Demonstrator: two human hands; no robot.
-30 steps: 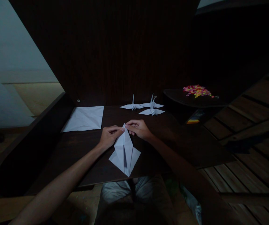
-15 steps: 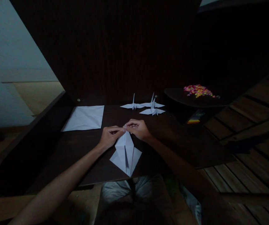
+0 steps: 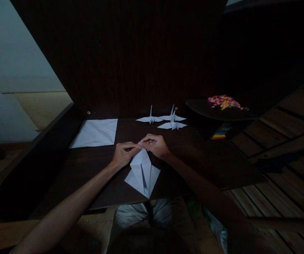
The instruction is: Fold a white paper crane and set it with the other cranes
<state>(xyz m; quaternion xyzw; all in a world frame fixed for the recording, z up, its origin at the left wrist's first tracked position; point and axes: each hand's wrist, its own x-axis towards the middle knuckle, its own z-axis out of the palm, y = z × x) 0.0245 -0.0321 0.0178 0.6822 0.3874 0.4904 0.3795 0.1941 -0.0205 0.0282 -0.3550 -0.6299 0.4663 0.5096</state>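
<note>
A partly folded sheet of white origami paper (image 3: 147, 169) lies on the dark desk in front of me, a long diamond flap over a wider square base. My left hand (image 3: 124, 152) pinches the far tip of that flap between thumb and fingers. From the other side my right hand (image 3: 155, 144) grips the same tip, its thumb meeting the left one. The fingertips hide the point of the paper. Behind the hands stand several folded paper cranes, among them a left crane (image 3: 151, 119) and a front right crane (image 3: 172, 125).
At the back left lies a creased white paper sheet (image 3: 96, 133). A heap of small pink and yellow pieces (image 3: 225, 102) rests on a rounded side shelf (image 3: 199, 107) at right. Below it is a small rainbow-edged item (image 3: 219, 136). A dark side panel (image 3: 35, 165) borders the left.
Both hands keep their pinch on the far tip. The near point of the folded paper has shifted very slightly to the right and up.
</note>
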